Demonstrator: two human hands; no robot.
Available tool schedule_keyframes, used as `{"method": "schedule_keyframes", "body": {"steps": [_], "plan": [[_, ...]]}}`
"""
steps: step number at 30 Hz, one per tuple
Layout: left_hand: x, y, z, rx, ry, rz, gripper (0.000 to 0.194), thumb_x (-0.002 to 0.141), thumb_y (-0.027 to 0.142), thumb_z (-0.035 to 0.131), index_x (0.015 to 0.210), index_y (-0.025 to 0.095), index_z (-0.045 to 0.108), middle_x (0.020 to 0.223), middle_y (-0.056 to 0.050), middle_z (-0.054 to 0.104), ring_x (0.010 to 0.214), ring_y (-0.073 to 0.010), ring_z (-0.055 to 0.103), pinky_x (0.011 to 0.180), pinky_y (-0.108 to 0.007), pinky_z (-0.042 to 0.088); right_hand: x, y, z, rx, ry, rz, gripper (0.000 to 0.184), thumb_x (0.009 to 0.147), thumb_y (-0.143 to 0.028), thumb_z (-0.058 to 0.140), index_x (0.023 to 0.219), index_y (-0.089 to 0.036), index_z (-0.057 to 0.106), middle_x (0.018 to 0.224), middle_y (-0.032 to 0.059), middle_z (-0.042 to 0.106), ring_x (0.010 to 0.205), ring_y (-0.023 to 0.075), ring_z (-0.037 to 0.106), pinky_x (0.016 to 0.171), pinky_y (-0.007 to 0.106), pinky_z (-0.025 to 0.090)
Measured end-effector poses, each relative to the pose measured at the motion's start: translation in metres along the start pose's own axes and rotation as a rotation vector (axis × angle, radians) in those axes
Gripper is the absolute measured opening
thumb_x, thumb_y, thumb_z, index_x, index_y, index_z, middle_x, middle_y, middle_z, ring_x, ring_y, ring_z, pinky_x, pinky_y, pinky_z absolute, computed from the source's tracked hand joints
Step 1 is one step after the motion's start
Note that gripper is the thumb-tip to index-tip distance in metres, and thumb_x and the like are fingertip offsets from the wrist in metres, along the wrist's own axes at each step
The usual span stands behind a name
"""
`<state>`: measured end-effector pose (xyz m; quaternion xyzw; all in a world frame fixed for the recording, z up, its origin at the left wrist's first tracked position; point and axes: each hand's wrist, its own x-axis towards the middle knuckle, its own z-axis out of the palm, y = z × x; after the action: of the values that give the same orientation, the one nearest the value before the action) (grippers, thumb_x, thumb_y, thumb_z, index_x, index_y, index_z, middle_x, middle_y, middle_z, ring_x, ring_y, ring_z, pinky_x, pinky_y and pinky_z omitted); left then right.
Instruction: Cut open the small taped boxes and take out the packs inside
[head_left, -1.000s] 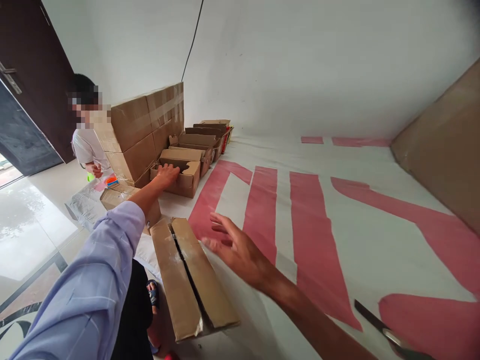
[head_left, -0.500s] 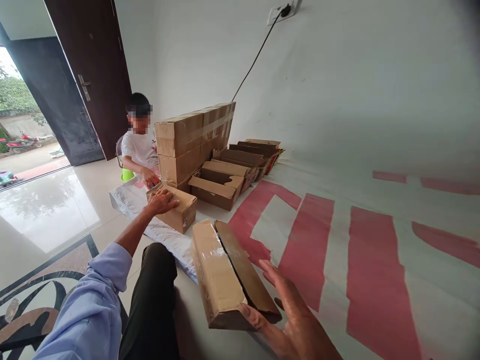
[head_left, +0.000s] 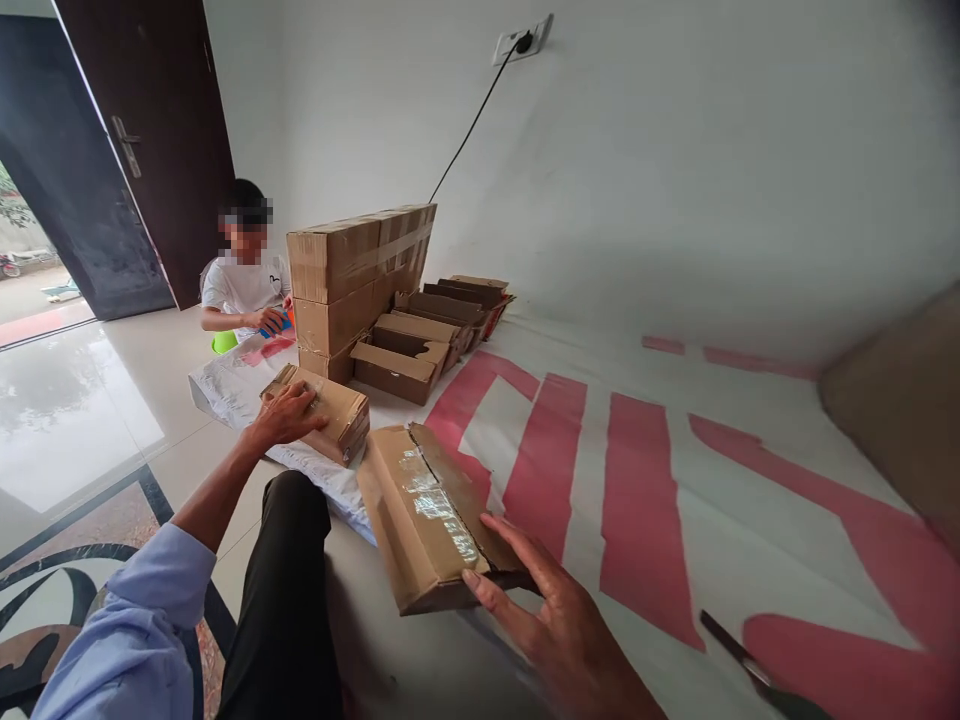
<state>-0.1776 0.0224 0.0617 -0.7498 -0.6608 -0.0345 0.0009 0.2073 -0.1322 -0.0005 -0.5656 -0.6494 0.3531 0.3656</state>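
My right hand [head_left: 559, 625] has its grip on the near end of the long carton [head_left: 427, 515]: fingers spread, thumb against the end face, fingertips on the edge of the right flap, a loose open hold rather than a clench. The carton lies flat on the white and pink sheet [head_left: 660, 500] on the floor, its long axis running from my right hand away toward the far left, with its two taped top flaps parted along a dark slit down the middle. My left hand [head_left: 289, 415] lies palm down, fingers spread, on top of the small carton [head_left: 334, 415], which sits just beyond the long one's far end, slightly tilted on the crinkled plastic wrap [head_left: 225, 390]; that grip presses rather than closes. Farther off stand a stack of sealed boxes [head_left: 352, 275] and a row of open boxes [head_left: 427, 335] along the wall. Another person [head_left: 244, 280] sits behind the stack. A knife [head_left: 754, 670] lies on the sheet to my right.
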Motion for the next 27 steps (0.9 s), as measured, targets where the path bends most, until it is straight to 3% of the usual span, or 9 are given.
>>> {"method": "schedule_keyframes", "body": {"steps": [5, 8, 12, 15, 18, 22, 24, 27], "plan": [[0.030, 0.004, -0.012, 0.031, -0.146, 0.116, 0.083, 0.088, 0.072, 0.075, 0.155, 0.028, 0.055, 0.159, -0.016, 0.054, 0.150, -0.0446, 0.047, 0.121, -0.065, 0.036, 0.000, 0.006, 0.014, -0.068, 0.078, -0.092, 0.076, 0.095, -0.065, 0.066, 0.157, -0.022, 0.055, 0.169, 0.0178, 0.053, 0.159, 0.0376, 0.048, 0.124, 0.056, 0.051], [0.040, 0.021, -0.008, 0.070, -0.137, 0.217, 0.101, 0.076, 0.067, 0.088, 0.161, 0.029, 0.049, 0.161, -0.018, 0.051, 0.151, -0.0456, 0.045, 0.120, -0.064, 0.036, -0.007, 0.010, 0.037, -0.155, 0.216, -0.214, 0.086, 0.094, -0.065, 0.071, 0.163, -0.020, 0.045, 0.169, 0.0217, 0.049, 0.158, 0.0407, 0.048, 0.125, 0.062, 0.048], [0.033, 0.047, 0.012, 0.092, 0.030, 0.253, 0.090, 0.077, 0.062, 0.088, 0.153, 0.025, 0.056, 0.161, -0.022, 0.050, 0.148, -0.0458, 0.045, 0.116, -0.063, 0.038, -0.016, 0.007, 0.067, -0.276, 0.371, -0.308, 0.099, 0.090, -0.060, 0.080, 0.169, -0.021, 0.034, 0.170, 0.0253, 0.043, 0.157, 0.0469, 0.044, 0.120, 0.069, 0.048], [0.021, 0.051, 0.017, 0.088, 0.125, 0.198, 0.069, 0.082, 0.050, 0.082, 0.142, 0.023, 0.062, 0.151, -0.021, 0.057, 0.141, -0.0458, 0.050, 0.114, -0.064, 0.039, -0.013, 0.008, 0.069, -0.276, 0.425, -0.319, 0.091, 0.092, -0.049, 0.078, 0.167, -0.022, 0.035, 0.164, 0.0249, 0.047, 0.152, 0.0461, 0.048, 0.119, 0.069, 0.049], [0.010, 0.034, 0.004, 0.121, 0.105, 0.190, 0.060, 0.080, 0.040, 0.080, 0.136, 0.024, 0.064, 0.151, -0.019, 0.059, 0.138, -0.0441, 0.054, 0.113, -0.062, 0.041, -0.007, 0.020, 0.042, -0.219, 0.363, -0.357, 0.087, 0.088, -0.040, 0.080, 0.163, -0.024, 0.039, 0.161, 0.0215, 0.050, 0.149, 0.0422, 0.052, 0.120, 0.065, 0.050], [0.000, 0.013, -0.016, 0.134, 0.042, 0.201, 0.058, 0.079, 0.036, 0.080, 0.134, 0.024, 0.065, 0.153, -0.017, 0.061, 0.137, -0.0421, 0.059, 0.115, -0.063, 0.043, -0.010, 0.040, -0.019, -0.152, 0.120, -0.302, 0.081, 0.085, -0.037, 0.078, 0.158, -0.029, 0.043, 0.168, 0.0149, 0.046, 0.155, 0.0354, 0.050, 0.126, 0.056, 0.048], [-0.005, 0.022, -0.014, 0.028, 0.112, 0.251, 0.050, 0.085, 0.033, 0.074, 0.134, 0.023, 0.067, 0.156, -0.017, 0.060, 0.141, -0.0403, 0.059, 0.119, -0.061, 0.041, -0.015, 0.044, -0.046, -0.150, 0.054, -0.228, 0.079, 0.084, -0.036, 0.077, 0.157, -0.031, 0.046, 0.170, 0.0120, 0.045, 0.156, 0.0331, 0.049, 0.127, 0.053, 0.048], [-0.008, 0.059, 0.006, -0.345, 0.129, 0.411, 0.036, 0.101, 0.034, 0.057, 0.132, 0.022, 0.071, 0.149, -0.015, 0.068, 0.140, -0.0322, 0.063, 0.121, -0.051, 0.045, -0.019, 0.044, -0.070, -0.182, 0.017, -0.149, 0.076, 0.082, -0.033, 0.076, 0.153, -0.031, 0.051, 0.171, 0.0102, 0.046, 0.158, 0.0322, 0.048, 0.128, 0.052, 0.046]]}}
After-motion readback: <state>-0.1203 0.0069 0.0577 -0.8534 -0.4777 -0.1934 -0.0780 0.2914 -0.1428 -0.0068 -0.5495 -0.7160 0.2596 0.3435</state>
